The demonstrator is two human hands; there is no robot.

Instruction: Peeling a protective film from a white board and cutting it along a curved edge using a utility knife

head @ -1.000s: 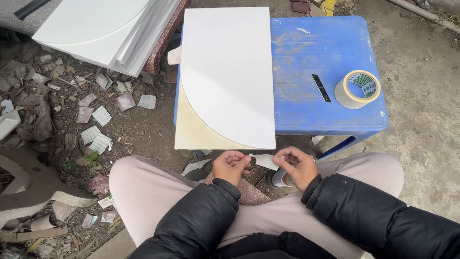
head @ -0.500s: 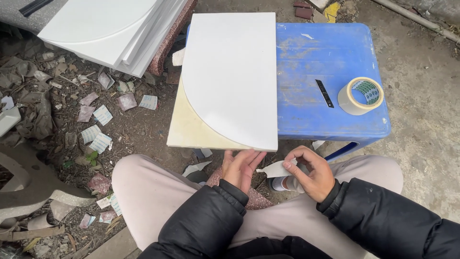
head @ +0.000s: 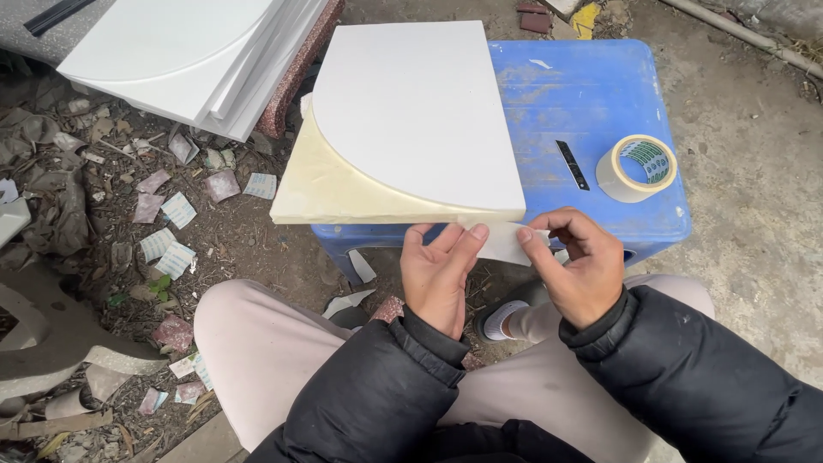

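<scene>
Person seated, head view looking down over knees at a blue stool [head: 591,94] used as the surface. On it lies a white panel [head: 420,111] with one curved edge, stacked on a cream panel [head: 321,184] that sticks out at the near-left corner. Both overhang the stool's near and left edges.

Left hand [head: 439,276]: fingers held together and flat, tips pressed up against the near edge of the white panel, right by a small white strip [head: 506,243]. Right hand [head: 576,266]: thumb and forefinger pinching the other end of that strip, remaining fingers curled. The strip sits at the panel's near right corner, just below the edge; whether it is tape or peeled backing, cannot tell.

Tape roll [head: 636,168] stands on the stool's right side, well apart from the hands. A short black blade-like tool [head: 572,165] lies just left of it, untouched.

Progress, judged: early. The strip is only at the edge, not visibly smoothed down over it, and no other tape shows along the panel's visible edges. Most edge work looks undone.

Around: more white panels [head: 171,47] stacked top left, paper scraps [head: 176,210] littering the dirt ground on the left.
</scene>
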